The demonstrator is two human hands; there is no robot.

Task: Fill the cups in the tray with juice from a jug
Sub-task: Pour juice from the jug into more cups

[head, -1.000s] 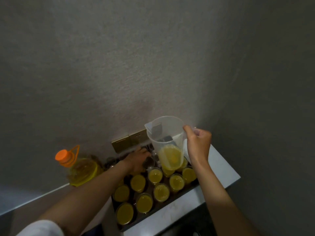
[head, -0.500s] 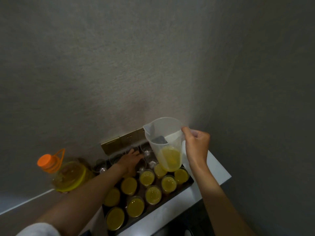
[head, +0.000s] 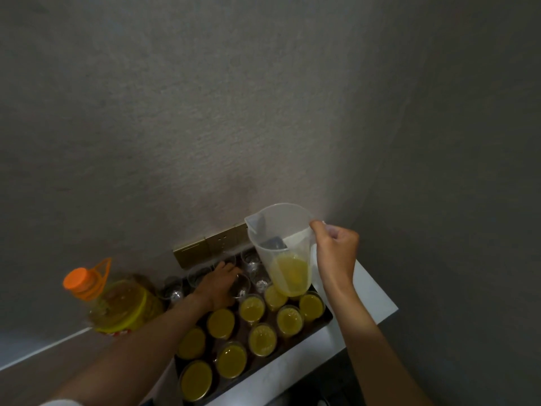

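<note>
Step in hand: positioning for a pour; the filled cups [head: 251, 306] occupied the lower part of the tray [head: 320, 323], so most of the task appeared done.
Jug: the clear jug [head: 282, 247] hung at centre right of the frame, roughly upright, above the tray's upper right corner, with juice only in its lowest part.
Right hand: the right hand [head: 336, 253] had its fingers curled round the jug's handle.
Left hand: the left hand [head: 218, 284], lower centre, gripped an empty cup [head: 241, 285] among the empty cups [head: 253, 263] near the wall.
Next move: probably tilting the spout over the held cup; the small remainder called for a steep tilt.
Surroundings: a juice bottle [head: 120, 306] with an orange cap stood at lower left on the worktop [head: 371, 297]; brass sockets [head: 210, 246] sat on the wall behind the tray.
Obstacles: closely packed full cups beneath the jug risked drips and knocks.
</note>
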